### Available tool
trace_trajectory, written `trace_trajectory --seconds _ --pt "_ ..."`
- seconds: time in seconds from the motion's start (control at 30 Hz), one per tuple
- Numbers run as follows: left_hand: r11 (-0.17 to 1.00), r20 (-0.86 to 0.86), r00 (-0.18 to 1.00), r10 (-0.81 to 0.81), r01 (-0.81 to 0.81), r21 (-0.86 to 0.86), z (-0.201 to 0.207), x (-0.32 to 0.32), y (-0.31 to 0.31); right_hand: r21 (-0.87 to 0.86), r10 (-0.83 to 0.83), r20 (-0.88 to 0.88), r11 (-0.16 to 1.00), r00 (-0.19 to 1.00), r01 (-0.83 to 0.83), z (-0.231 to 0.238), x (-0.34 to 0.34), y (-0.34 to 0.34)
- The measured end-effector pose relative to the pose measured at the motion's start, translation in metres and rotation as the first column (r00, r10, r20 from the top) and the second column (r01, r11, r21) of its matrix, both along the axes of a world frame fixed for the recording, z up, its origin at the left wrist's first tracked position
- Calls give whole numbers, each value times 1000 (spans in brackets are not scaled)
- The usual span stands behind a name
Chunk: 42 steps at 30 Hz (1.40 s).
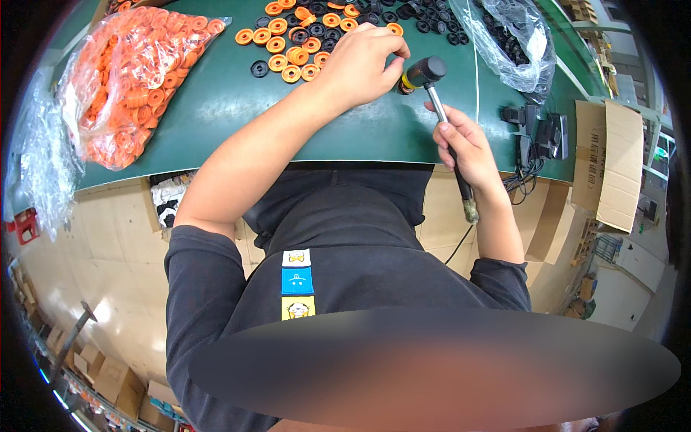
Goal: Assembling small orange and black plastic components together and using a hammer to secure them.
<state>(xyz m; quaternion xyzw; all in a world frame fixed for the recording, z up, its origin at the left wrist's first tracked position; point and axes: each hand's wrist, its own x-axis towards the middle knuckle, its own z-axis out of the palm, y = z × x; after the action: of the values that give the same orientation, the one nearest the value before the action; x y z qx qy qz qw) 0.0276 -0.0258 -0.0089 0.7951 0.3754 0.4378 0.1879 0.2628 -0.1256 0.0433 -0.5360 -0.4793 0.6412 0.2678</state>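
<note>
Right hand (466,144) has its fingers wrapped around the dark handle of a mallet with a metal shaft and a black-and-yellow head (435,103). They're gripping below the shaft, probably for better leverage, with the head up over the green tabletop (252,129). Left hand (360,66) has bent fingers just left of the head; can't tell if they're pinching anything, since the hand blocks the view. The loose round orange and black plastic discs (277,63) sit right by it, I'd guess for easy grabbing. The clear plastic bag of orange discs (147,79) is off left, likely to keep the middle free.
</note>
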Motion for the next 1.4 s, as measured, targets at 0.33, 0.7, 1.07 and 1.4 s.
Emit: trace_trajectory --seconds 0.33,0.7,1.07,1.4 --pt "999 -17 999 35 -35 -24 3 -2 1 59 32 69 998 997 -36 -10 -7 -23" --pt "991 -161 980 -115 126 54 -1 -2 -2 87 -19 -51 996 999 23 -18 4 -29" --pt "980 -269 949 -163 187 66 8 -1 -2 615 -306 741 668 598 -419 -15 49 36" --pt "842 -325 779 537 -515 157 68 -131 130 803 -350 530 500 773 -324 10 2 83"
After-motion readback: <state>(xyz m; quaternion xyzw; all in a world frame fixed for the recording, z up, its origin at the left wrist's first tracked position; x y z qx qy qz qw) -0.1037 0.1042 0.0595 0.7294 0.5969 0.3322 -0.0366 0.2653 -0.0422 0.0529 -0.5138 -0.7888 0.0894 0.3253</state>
